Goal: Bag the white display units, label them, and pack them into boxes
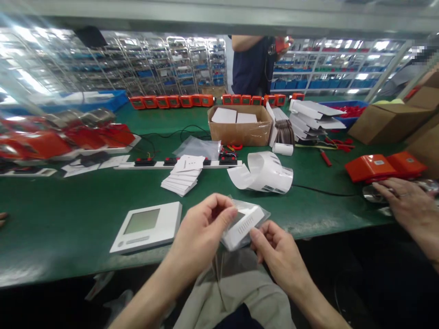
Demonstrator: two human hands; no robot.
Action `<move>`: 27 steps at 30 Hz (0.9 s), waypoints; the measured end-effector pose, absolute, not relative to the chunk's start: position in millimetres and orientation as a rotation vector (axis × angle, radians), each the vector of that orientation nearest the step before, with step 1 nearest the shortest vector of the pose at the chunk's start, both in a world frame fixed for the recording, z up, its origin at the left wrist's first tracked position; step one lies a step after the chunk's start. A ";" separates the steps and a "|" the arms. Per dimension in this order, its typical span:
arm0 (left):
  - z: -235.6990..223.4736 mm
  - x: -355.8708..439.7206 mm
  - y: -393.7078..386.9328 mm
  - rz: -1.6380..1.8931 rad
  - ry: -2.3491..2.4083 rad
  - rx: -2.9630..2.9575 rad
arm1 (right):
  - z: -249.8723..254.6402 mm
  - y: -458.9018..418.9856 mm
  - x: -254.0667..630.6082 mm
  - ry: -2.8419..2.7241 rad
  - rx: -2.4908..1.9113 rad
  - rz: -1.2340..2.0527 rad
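Green bench ahead: our left hand (202, 228) and right hand (277, 256) pinch a white device (242, 225) half inside its clear bag (259, 211); another thermostat (148, 226) lies unbagged left of them.

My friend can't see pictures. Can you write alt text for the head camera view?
Left hand and right hand hold a white device in a clear plastic bag over a green table. A white thermostat lies beside them.
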State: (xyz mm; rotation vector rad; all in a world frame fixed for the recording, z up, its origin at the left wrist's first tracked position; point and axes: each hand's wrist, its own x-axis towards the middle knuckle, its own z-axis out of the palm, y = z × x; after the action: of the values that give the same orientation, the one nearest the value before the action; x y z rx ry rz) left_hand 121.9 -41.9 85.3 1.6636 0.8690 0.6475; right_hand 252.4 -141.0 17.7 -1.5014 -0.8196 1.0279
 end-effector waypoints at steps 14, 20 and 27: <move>123.8 100.2 61.5 0.698 0.856 1.520 | 81.0 -44.0 264.8 -1.148 -1.412 1.005; 115.8 91.6 73.7 0.728 0.775 1.484 | 89.3 -30.5 261.2 -1.028 -1.378 1.145; 78.4 83.5 52.3 0.730 0.714 1.535 | 86.7 -21.8 258.1 -1.096 -1.426 1.095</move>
State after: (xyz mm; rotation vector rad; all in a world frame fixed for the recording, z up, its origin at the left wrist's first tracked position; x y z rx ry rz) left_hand 83.5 52.3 78.4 1.5350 0.7141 0.7298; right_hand 258.1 -21.8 86.7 -1.4258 -1.0958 1.0950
